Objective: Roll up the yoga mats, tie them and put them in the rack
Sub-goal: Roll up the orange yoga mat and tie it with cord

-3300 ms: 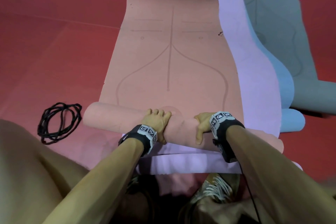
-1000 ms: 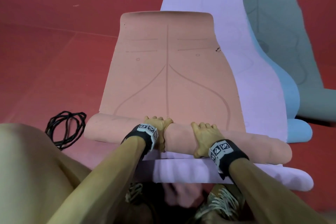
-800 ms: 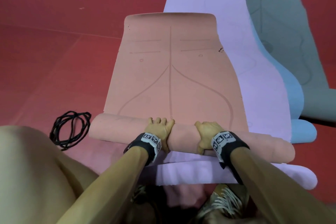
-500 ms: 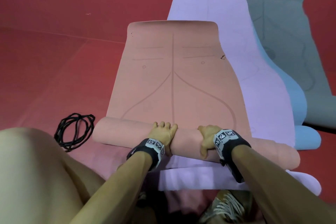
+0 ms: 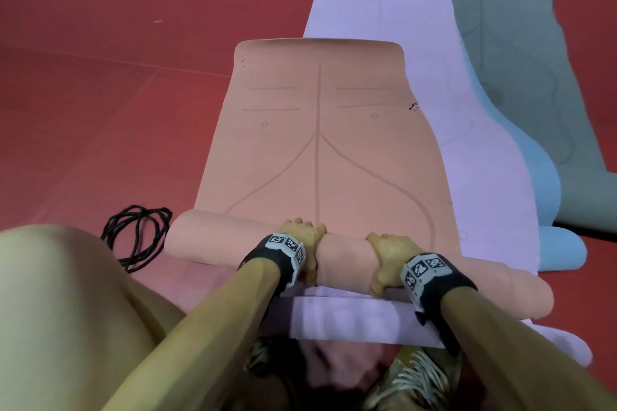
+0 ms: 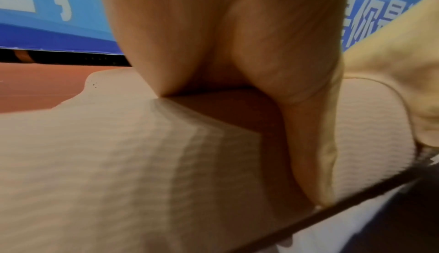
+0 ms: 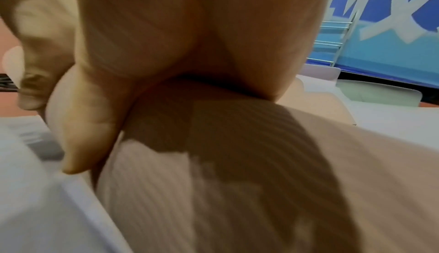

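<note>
Left hand [image 5: 305,237] and right hand [image 5: 387,259] clasp the half-rolled peach yoga mat [image 5: 317,150]. Black cord [image 5: 137,237] lies unused on the floor; the lilac mat [image 5: 384,10], two more mats and racking await.

Even, fairly bright overhead light; strong wide-angle bending at edges; both wrist views close, soft, motion-blurred.

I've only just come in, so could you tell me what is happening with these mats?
A person is rolling up the peach yoga mat on the red floor. The left hand and right hand both grip the rolled part near its middle; most of the mat is not yet rolled. It lies on a lilac mat, with a blue mat and a grey mat beside it. A black cord waits at the left.
</note>
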### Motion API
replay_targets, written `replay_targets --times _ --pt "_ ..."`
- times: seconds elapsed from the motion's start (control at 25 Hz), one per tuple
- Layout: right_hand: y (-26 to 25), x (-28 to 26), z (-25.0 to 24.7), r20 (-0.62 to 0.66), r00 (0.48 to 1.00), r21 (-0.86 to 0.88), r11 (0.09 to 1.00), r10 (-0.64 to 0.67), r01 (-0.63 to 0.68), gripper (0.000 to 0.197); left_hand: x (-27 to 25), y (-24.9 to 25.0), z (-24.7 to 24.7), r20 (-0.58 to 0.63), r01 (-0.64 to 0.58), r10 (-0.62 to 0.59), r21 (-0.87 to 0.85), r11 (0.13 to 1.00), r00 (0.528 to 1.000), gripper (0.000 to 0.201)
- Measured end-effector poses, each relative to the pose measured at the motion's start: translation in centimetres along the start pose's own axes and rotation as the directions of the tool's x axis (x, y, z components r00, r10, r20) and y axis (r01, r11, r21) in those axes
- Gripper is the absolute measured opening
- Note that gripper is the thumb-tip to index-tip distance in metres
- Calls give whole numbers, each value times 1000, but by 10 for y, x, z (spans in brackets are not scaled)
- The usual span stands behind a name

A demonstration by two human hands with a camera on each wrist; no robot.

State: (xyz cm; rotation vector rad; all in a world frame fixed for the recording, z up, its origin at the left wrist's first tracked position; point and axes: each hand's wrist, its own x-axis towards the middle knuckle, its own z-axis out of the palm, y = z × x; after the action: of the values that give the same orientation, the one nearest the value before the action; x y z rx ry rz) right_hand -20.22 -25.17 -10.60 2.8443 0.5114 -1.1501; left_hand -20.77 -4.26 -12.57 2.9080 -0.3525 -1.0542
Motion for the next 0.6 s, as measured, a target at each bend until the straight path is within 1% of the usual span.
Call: replay_targets --times 0.08,0.2,0.28,0.32,0.4,0.48,0.56,0.6 --pt "3 10 -11 73 997 68 997 20 -25 88 -6 2 9 -93 -7 12 54 999 996 100" --pt "12 25 -30 205 979 174 983 12 -48 78 -15 2 26 -259 -18 45 105 994 965 114" --pt "16 37 -34 284 959 231 971 -13 -55 79 -20 -3 34 -305 18 25 138 990 952 116" --pt "17 41 -33 307 951 245 968 -23 -56 81 -20 -6 36 -300 33 10 140 990 954 117" --pt "20 41 -29 314 949 265 963 -30 -57 84 -16 -10 35 -261 44 -10 122 992 965 119" --pt "20 38 -23 288 957 275 960 -26 -57 97 -11 -12 29 -221 39 -13 111 993 975 116" --pt "17 29 -20 209 978 235 972 -25 -25 108 -5 -14 19 -189 22 -3 99 995 982 109" --pt "15 22 -18 146 989 170 985 -19 -6 113 -2 -14 14 -167 18 -4 84 996 986 105"
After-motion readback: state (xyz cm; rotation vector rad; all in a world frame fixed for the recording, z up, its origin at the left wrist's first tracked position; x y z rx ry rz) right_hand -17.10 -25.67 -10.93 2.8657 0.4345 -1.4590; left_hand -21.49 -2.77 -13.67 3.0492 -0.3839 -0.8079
